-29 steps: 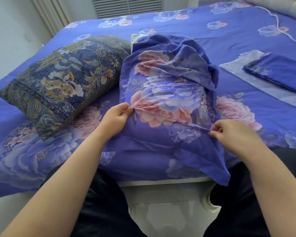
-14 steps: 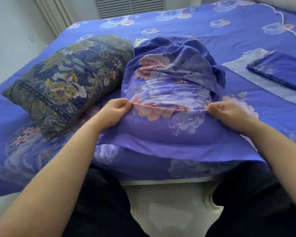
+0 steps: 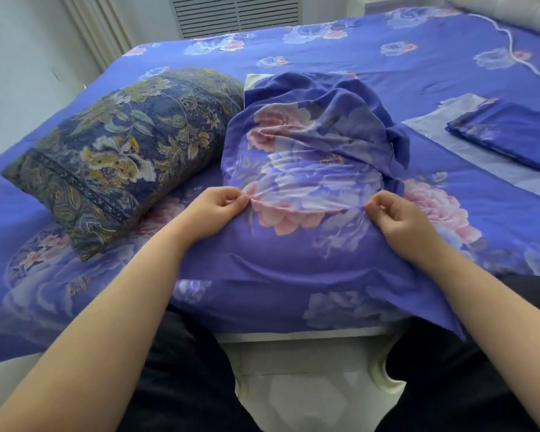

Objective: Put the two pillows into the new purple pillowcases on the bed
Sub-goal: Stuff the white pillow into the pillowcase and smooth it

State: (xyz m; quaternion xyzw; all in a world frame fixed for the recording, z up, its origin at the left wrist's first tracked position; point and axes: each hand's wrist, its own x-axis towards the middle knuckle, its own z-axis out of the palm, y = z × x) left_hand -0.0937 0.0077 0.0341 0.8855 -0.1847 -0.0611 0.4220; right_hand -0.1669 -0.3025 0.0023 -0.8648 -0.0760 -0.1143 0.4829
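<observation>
A purple floral pillowcase [image 3: 309, 169] lies bunched over a pillow at the bed's near edge; a pale corner of the pillow [image 3: 253, 81] shows at the far left. My left hand [image 3: 214, 213] pinches the case's fold on its left side. My right hand [image 3: 399, 222] pinches the same fold on the right. The case's loose flap spreads toward me over the bed edge. A second pillow [image 3: 122, 151] in a dark blue and yellow floral cover lies to the left. A folded purple pillowcase [image 3: 508, 135] rests at the right on a pale sheet.
The bed [image 3: 371, 57] is covered with a purple floral spread. A white bed frame [image 3: 296, 338] shows below the near edge, between my dark-clothed legs. A wall, curtain and vent lie beyond the bed's far left side.
Both hands have kept pinching the fold and drawn it further up over the pillow. The loose flap has spread flatter over the bed edge.
</observation>
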